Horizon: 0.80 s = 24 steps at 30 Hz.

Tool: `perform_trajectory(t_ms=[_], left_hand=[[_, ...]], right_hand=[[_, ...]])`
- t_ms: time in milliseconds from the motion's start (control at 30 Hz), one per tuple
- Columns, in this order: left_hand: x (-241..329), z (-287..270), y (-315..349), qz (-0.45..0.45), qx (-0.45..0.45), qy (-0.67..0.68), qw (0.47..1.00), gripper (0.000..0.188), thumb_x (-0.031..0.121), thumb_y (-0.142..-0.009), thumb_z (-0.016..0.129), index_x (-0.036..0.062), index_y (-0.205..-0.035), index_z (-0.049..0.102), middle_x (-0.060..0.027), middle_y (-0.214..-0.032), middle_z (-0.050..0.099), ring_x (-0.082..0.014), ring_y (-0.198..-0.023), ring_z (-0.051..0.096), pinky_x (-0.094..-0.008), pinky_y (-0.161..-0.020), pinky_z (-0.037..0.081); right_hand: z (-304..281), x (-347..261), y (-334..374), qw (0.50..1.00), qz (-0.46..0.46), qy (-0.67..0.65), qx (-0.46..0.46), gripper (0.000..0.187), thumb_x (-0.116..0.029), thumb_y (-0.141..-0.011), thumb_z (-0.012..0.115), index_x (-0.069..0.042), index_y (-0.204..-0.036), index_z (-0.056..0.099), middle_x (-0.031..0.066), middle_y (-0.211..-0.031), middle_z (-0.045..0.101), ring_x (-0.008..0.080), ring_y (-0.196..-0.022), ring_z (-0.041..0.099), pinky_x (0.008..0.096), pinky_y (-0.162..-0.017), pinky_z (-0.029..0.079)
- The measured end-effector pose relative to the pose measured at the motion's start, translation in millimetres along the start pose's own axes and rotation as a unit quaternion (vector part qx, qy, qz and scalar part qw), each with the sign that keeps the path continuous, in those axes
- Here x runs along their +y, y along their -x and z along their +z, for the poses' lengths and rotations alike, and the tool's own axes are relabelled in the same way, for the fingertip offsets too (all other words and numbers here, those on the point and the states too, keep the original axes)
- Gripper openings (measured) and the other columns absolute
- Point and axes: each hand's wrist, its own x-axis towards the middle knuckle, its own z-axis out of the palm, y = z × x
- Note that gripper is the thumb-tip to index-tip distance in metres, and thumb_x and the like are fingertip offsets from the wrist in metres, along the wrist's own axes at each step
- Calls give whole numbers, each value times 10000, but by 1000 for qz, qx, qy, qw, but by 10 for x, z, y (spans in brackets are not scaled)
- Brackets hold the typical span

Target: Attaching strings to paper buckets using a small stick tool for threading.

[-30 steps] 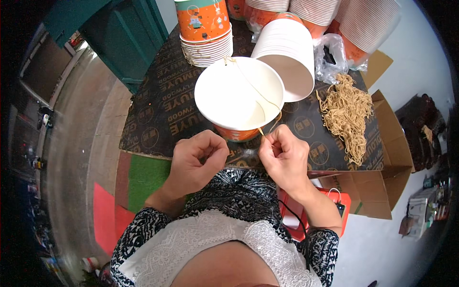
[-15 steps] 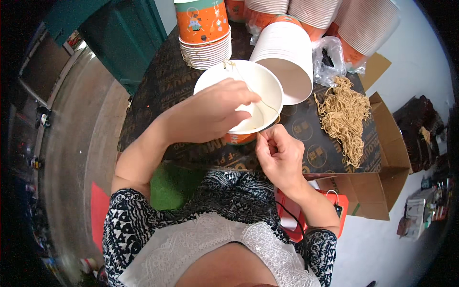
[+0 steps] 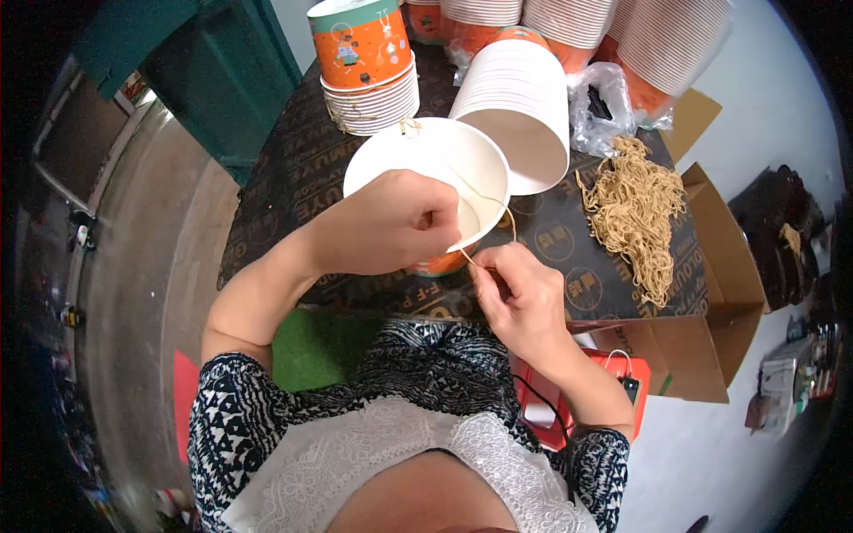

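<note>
A white paper bowl with an orange outside stands on the dark printed board. My left hand reaches across and grips the bowl's near rim. My right hand sits just below the rim and pinches a thin tan string that runs over the bowl's inside toward its far edge, where a small knot shows.
A stack of orange bowls stands behind. A tipped stack of white bowls lies to the right, with more stacks beyond. A heap of tan strings lies on the board. Brown cardboard and a red box sit lower right.
My left hand rose from beside my body, crossed over the bowl and took hold of its near rim. My right hand kept hold of the string close to the rim.
</note>
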Motion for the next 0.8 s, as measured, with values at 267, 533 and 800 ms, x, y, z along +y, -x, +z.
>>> perform_trajectory(t_ms=[267,533,800], left_hand=[[46,124,-13,-43,-8,275,960,109,50,-858,645,-3,-762,642,-20,-765,668,-48,-646,563,-231,-534,458],[41,153,-46,-79,-30,323,943,77,57,-838,694,-11,-863,668,-14,-794,667,-36,-684,584,-189,-563,458],[107,132,-104,-108,-85,251,958,159,37,-855,723,-17,-984,648,-30,-928,670,-60,-838,612,-211,-766,501]], right_hand=[[-13,-28,-21,1000,-20,-14,-4,52,-36,-843,678,-33,-882,644,136,-763,613,330,-625,637,410,-549,511],[-288,-81,-84,999,-25,7,-47,69,-23,-838,670,-39,-900,642,139,-795,611,331,-650,635,402,-579,515],[-491,-154,-304,992,-128,-4,5,171,57,-815,656,-19,-965,626,136,-835,576,325,-714,619,393,-628,509]])
